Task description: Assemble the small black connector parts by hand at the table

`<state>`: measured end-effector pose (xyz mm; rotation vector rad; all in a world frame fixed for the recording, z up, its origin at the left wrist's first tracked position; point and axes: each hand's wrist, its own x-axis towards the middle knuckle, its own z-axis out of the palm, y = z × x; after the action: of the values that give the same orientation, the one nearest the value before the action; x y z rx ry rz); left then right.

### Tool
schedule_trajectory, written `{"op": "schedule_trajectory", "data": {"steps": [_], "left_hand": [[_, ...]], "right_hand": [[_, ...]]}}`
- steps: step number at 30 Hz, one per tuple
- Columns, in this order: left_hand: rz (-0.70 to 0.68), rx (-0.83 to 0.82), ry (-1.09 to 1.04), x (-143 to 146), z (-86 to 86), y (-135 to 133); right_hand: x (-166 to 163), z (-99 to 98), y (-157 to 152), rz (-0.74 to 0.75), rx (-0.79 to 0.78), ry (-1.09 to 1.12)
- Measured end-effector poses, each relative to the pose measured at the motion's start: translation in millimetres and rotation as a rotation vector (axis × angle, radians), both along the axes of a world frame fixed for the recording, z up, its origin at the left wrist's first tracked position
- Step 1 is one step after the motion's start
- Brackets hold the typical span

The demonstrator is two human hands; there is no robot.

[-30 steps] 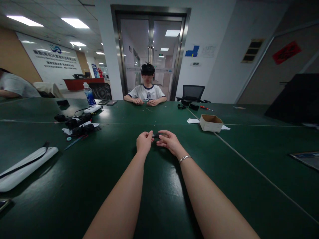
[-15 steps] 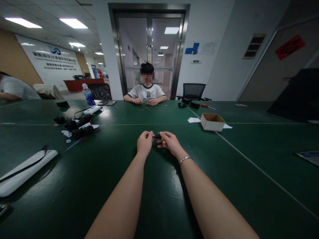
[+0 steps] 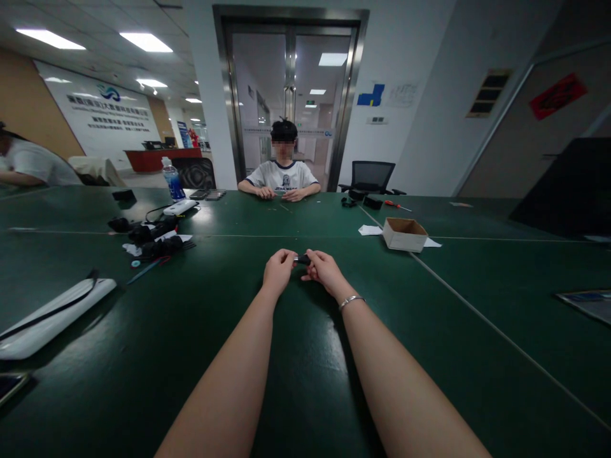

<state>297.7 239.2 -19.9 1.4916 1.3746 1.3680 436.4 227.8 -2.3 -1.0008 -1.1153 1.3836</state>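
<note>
Both hands meet over the middle of the green table (image 3: 305,356). They share a small black piece with a silvery end (image 3: 302,259), too small for me to tell its kind. My left hand (image 3: 278,270) pinches the silvery end between thumb and fingertips. On the other side, my right hand (image 3: 326,272) grips the black end with thumb and index finger, its lower fingers curled below. Fingertips cover both ends of the piece. A silver bracelet (image 3: 352,301) circles my right wrist.
A small open box (image 3: 405,238) stands right of centre on white paper. Black parts and cables (image 3: 155,235) lie left, near a bottle (image 3: 172,181) and a long white case (image 3: 57,315). A red screwdriver (image 3: 394,204) lies far right. Another person (image 3: 282,172) sits opposite.
The view has turned slightly left, so the things on the table appear shifted. Both hands keep their hold, and a bit more of the silvery end shows between them.
</note>
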Motion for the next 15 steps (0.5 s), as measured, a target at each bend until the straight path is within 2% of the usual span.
{"op": "schedule_trajectory", "data": {"steps": [6,15], "left_hand": [[-0.029,0.028,0.054,-0.9,-3.8,4.3],[-0.062,0.004,-0.003,-0.4,-1.2,1.6]], "right_hand": [[0.7,-0.3,0.9,0.010,0.013,-0.003],[1.6,-1.2,2.6,0.009,-0.022,0.035]]}}
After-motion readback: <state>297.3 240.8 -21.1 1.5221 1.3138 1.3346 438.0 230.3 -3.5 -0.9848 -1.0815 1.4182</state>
